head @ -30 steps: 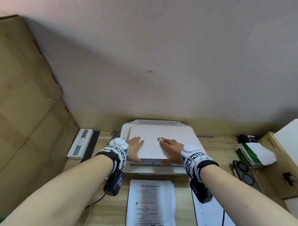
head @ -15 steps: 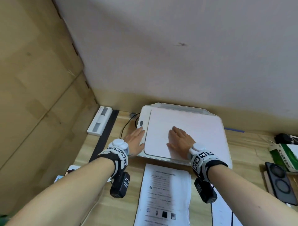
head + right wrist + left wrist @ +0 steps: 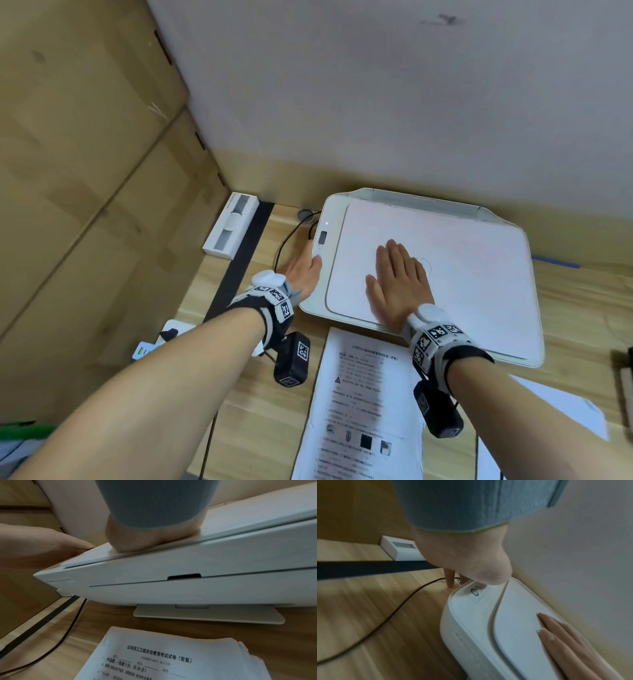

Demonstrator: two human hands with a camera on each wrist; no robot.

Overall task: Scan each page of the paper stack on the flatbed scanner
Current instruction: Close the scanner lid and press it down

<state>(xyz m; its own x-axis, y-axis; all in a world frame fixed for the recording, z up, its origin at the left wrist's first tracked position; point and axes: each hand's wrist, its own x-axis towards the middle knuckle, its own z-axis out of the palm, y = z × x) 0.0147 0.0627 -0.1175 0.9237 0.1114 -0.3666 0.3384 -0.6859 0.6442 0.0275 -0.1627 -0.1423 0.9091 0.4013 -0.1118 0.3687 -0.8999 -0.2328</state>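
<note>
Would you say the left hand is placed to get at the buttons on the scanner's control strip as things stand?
Probably yes. The left hand sits at the scanner's left edge, its thumb over the button strip, with nothing between them. The right hand lies flat on the closed lid, clear of that strip.

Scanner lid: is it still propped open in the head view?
No, the scanner lid lies shut, with the right hand pressed flat on top.

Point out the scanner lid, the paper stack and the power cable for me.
scanner lid [image 3: 462,274]: head view, bare white top right of the flat hand.
paper stack [image 3: 171,660]: right wrist view, printed top sheet near its heading.
power cable [image 3: 399,608]: left wrist view, middle of the dark cord on the wooden desk.
</note>
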